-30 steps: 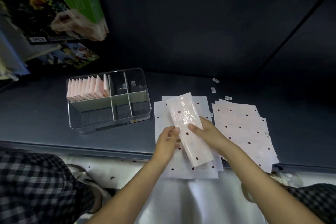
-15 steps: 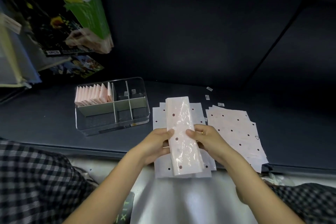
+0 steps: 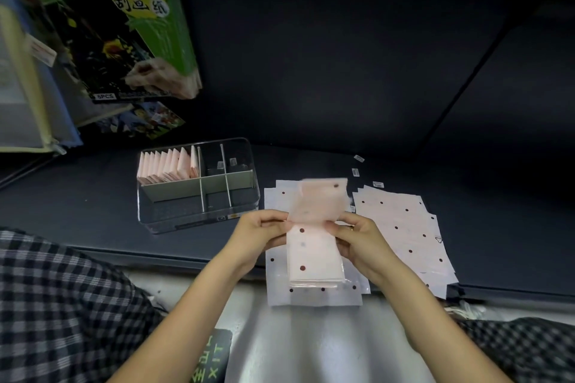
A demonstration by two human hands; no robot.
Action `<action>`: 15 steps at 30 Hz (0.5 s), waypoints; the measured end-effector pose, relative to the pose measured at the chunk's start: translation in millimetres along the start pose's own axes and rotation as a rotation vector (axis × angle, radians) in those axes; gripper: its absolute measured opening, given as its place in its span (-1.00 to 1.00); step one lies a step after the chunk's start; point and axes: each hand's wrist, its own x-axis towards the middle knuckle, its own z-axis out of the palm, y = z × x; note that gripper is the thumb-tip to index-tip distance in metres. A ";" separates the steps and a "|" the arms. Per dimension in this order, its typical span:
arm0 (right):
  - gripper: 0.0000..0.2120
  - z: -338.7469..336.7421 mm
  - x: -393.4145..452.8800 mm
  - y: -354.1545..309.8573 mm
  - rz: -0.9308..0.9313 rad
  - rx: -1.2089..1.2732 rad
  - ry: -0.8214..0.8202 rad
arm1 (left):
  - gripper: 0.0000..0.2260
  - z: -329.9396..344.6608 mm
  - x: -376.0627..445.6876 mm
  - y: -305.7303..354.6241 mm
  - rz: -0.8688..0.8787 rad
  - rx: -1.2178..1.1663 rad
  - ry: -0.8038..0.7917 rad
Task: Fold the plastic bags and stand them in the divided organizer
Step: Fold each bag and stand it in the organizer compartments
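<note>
Two hands up front: my left hand (image 3: pixel 259 232) and right hand (image 3: pixel 361 235) each pinch a side edge of the dotted plastic bag (image 3: pixel 314 255), grip narrow, fingers curled on it. Its upper half (image 3: pixel 320 199) is lifted and blurred, lower half lies over a flat bag stack (image 3: pixel 314 295) on the dark tabletop (image 3: pixel 93 196). Second loose stack (image 3: pixel 404 227) just right. Farther left, clear divided organizer (image 3: pixel 186 218), folded pink bags (image 3: pixel 168 166) upright in its back-left compartment.

left hand (image 3: pixel 261 232): fingers pinching, thumb up | right hand (image 3: pixel 357 238): fingers pinching | forearms converge
</note>
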 end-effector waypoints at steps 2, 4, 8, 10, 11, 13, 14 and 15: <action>-0.71 1.4 -1.6 0.0 -0.022 -0.043 0.019 | -0.72 -2.0 -0.3 1.8 0.005 0.003 -0.031; -0.66 2.5 -2.2 0.6 -0.052 -0.100 0.029 | -0.67 -3.4 -0.5 3.3 0.007 0.023 -0.049; -0.61 7.2 -6.5 -3.5 -0.184 -0.209 0.039 | -0.78 -3.3 -0.2 5.4 -0.034 -0.019 -0.047; -0.62 9.4 -7.1 -2.7 -0.250 -0.240 0.072 | -0.87 -0.3 -0.1 4.7 -0.121 -0.100 -0.033; -0.61 10.2 -7.0 -0.9 -0.281 -0.251 0.093 | -0.83 1.7 0.5 3.4 -0.170 -0.107 -0.023; -0.57 11.9 -7.3 3.2 -0.331 -0.275 0.127 | -0.72 7.2 1.1 -0.8 -0.231 -0.030 -0.008; -0.55 12.4 -7.5 5.3 -0.353 -0.299 0.133 | -0.71 10.6 0.5 -2.9 -0.240 0.007 -0.004; -0.52 12.2 -7.7 7.4 -0.372 -0.339 0.132 | -0.72 13.4 -0.2 -5.2 -0.240 0.029 0.006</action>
